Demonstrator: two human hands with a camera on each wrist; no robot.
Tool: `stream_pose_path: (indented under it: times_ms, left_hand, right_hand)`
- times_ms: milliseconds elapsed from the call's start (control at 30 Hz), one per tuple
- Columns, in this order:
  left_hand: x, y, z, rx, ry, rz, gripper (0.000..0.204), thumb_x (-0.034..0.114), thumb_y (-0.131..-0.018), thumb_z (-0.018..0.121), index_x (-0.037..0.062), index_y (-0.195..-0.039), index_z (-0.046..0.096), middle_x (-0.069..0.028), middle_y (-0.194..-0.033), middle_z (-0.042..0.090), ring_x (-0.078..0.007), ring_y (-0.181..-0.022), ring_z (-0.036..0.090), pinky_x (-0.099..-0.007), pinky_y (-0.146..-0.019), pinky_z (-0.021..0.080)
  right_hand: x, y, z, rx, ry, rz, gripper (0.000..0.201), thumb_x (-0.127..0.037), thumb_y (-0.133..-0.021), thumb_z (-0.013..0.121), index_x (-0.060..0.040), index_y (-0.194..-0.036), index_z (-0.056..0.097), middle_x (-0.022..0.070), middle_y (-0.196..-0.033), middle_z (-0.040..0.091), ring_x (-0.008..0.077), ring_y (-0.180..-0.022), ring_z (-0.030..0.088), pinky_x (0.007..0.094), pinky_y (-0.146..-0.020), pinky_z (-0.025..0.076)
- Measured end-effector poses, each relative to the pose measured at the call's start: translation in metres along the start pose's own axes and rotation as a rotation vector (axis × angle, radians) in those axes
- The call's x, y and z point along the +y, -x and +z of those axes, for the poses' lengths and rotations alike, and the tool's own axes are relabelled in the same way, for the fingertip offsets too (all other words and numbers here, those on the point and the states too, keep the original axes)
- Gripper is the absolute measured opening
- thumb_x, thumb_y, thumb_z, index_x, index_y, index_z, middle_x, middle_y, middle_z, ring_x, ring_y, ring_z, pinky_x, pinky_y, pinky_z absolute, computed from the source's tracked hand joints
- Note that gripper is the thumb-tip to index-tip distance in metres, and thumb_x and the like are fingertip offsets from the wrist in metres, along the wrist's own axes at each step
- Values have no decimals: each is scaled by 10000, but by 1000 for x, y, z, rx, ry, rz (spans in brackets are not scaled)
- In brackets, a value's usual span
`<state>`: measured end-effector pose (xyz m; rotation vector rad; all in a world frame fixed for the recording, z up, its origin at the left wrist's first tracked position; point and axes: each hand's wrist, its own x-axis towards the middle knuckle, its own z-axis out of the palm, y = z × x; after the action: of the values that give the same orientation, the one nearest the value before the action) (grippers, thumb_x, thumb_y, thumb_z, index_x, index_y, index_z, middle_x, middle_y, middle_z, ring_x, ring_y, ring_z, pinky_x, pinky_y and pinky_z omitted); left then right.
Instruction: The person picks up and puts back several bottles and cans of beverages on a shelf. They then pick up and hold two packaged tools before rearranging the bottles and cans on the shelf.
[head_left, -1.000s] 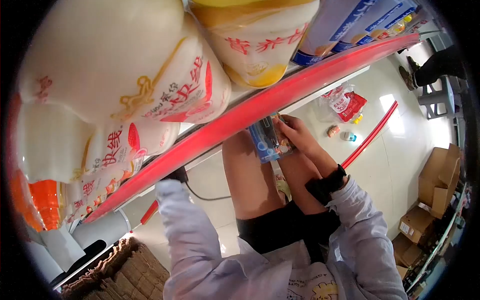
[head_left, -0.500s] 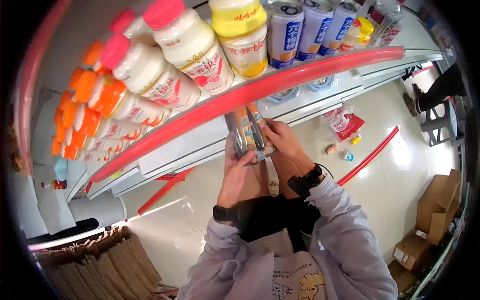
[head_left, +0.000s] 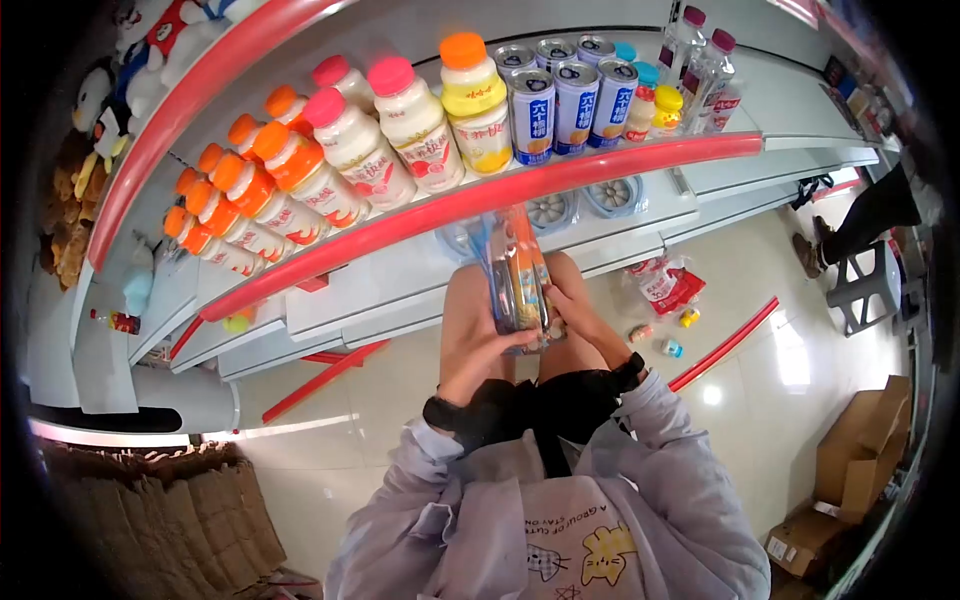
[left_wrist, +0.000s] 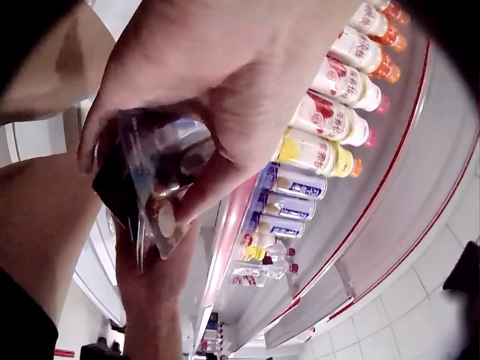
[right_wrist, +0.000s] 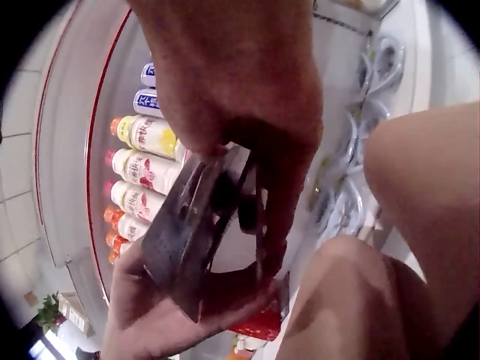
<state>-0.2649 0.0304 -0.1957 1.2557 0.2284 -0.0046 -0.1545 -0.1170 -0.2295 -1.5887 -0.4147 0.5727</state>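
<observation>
Over the lap, both hands hold a small stack of flat clear plastic packs (head_left: 523,275) with colourful printing, tilted edge-up in the head view. Dark shapes show inside the plastic, and their kind is hidden. My left hand (head_left: 482,342) grips the near left side, with the thumb across the lower end. My right hand (head_left: 580,312) holds the right side, its fingers partly behind the packs. In the left wrist view, the left hand (left_wrist: 217,82) curls round the packs (left_wrist: 161,180). The right wrist view shows the right hand (right_wrist: 240,82) above their layered edges (right_wrist: 199,225).
In front stands a red-edged shelf (head_left: 470,205) with milk drink bottles (head_left: 355,150) and blue-white cans (head_left: 533,118). Fans or round blue items (head_left: 612,195) lie on the lower shelf. On the floor are a red bag (head_left: 668,287), a red strip (head_left: 725,345) and cardboard (head_left: 160,510).
The left hand, out of sight behind the shelf edge at first, has come to the packs and now holds them with the right. The packs have turned edge-up. The head view has drawn back from the bottles.
</observation>
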Motion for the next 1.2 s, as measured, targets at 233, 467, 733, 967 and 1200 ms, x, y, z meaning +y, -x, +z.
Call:
stream_pose_path:
  times_ms: [233, 467, 733, 967, 1200]
  left_hand:
    - [-70, 22, 10, 133, -202, 17, 868, 24, -716, 765, 54, -1380, 208, -96, -1185, 477, -212, -1046, 541, -321, -864, 477]
    - [-53, 36, 25, 269, -85, 75, 1061, 124, -557, 889, 27, -1375, 219, -117, -1233, 372, -250, -1172, 405, -368, -980, 385]
    - [-6, 61, 34, 140, 7, -28, 843, 21, -768, 737, 69, -1395, 175, -100, -1244, 447, -208, -1100, 535, -328, -875, 509]
    - [0, 70, 27, 228, 382, -39, 662, 154, -930, 561, 144, -1438, 136, -115, -1317, 416, -237, -1120, 527, -381, -926, 471]
    - [49, 82, 30, 442, 580, -4, 726, 250, -923, 599, 199, -1463, 116, -90, -1342, 413, -213, -1197, 463, -401, -971, 404]
  right_hand:
    - [-12, 29, 10, -209, -143, 49, 528, -428, -1001, 386, 16, -1262, 503, 75, -1071, 594, 139, -927, 557, 277, -812, 458]
    - [-15, 39, 11, -342, -409, 181, 648, -438, -966, 494, 32, -1394, 367, 128, -1301, 504, 178, -1168, 490, 284, -955, 405]
    - [-31, 41, 12, -361, -35, -46, 809, -374, -886, 649, 44, -1445, 241, 132, -1332, 468, 190, -1177, 479, 324, -995, 387]
    - [-54, 51, 0, -512, -227, 191, 797, -349, -884, 662, 30, -1448, 245, 125, -1367, 446, 176, -1230, 440, 324, -1025, 366]
    - [-58, 44, 0, -674, -275, 179, 754, -306, -887, 657, 28, -1443, 272, 125, -1412, 415, 192, -1284, 398, 334, -1056, 338]
